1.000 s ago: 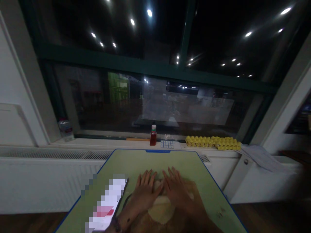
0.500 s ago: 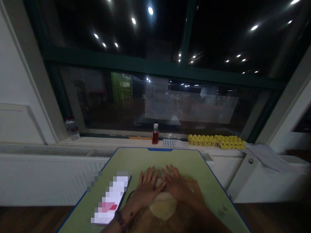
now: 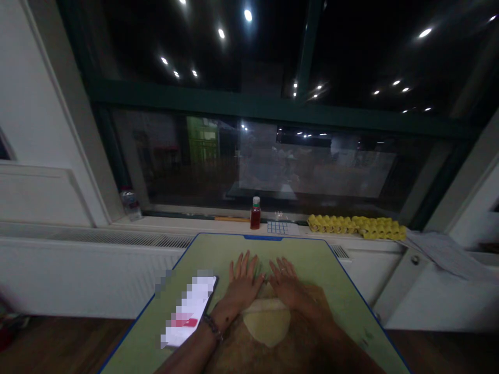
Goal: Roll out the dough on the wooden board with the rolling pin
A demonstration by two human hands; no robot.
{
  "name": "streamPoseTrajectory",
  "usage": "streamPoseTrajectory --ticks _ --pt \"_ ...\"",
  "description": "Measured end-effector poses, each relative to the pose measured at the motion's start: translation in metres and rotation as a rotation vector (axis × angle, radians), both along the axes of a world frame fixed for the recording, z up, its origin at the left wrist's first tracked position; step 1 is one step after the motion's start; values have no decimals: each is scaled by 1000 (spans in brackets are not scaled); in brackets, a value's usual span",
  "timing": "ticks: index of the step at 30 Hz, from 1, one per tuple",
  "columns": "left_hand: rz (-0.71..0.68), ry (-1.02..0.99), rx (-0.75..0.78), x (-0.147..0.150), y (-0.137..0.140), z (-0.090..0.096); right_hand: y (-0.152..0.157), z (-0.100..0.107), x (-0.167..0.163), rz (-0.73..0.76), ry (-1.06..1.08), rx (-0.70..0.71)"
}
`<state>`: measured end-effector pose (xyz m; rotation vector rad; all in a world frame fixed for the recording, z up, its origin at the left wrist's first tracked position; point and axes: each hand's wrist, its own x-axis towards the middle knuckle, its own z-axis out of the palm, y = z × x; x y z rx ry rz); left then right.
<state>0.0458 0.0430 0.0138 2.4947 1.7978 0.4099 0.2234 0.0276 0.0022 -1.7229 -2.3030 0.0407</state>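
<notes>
A pale, flat, rounded sheet of dough lies on a brown wooden board right in front of me. Along its far edge runs a pale band, perhaps a rolling pin; both its ends vanish under my wrists. My left hand rests palm down beyond the dough, fingers stretched forward and spread. Beside it, my right hand also lies flat with its fingers pointing away, a ring on one of them. The thumbs nearly meet. What the palms press on is hidden.
A lit phone lies left of my left forearm on the green, blue-edged table. On the windowsill behind stand a red-liquid bottle, a clear bottle and yellow egg trays. Papers lie at the right.
Both hands have slid a little forward, away from me, and sit slightly farther apart. The band along the dough's far edge shows more clearly. The view has shifted slightly left.
</notes>
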Motion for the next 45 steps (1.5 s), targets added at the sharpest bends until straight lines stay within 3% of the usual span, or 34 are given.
streamPoseTrajectory --ticks 3,6,8,10,15,18,25,28,32,35,38,41,43,45 --pt "-71 -4 84 -7 -21 -10 -23 -4 0 9 35 19" --pt "-259 13 271 -16 -48 -22 -54 -9 1 75 14 32" --pt "-311 24 316 -19 -53 -25 -63 -8 1 84 7 14" --pt "-282 12 262 -16 -46 -21 -57 -4 0 76 20 -5" --pt "-62 -26 -32 -1 -10 -3 -16 8 -5 -50 63 -32" --pt "-61 -26 -42 -2 -15 -4 -18 7 -7 -73 59 -6" --pt "-353 21 368 -22 -63 -28 -78 -3 -1 65 -14 90" --pt "-302 2 362 -16 -49 -24 -65 -2 -1 35 0 87" --pt "-114 -48 172 -1 -7 -9 -20 7 -5 -87 55 89" --pt "-26 -66 126 3 7 -4 -4 12 -8 -147 65 97" --pt "-96 -43 169 -4 -11 -12 -21 4 -7 -139 78 134" --pt "-313 -5 371 -16 -45 -26 -54 -12 -4 -20 56 140" --pt "-368 6 458 -21 -60 -30 -71 -18 -2 32 43 134" --pt "-360 0 432 -21 -62 -28 -74 -16 -1 41 49 98"
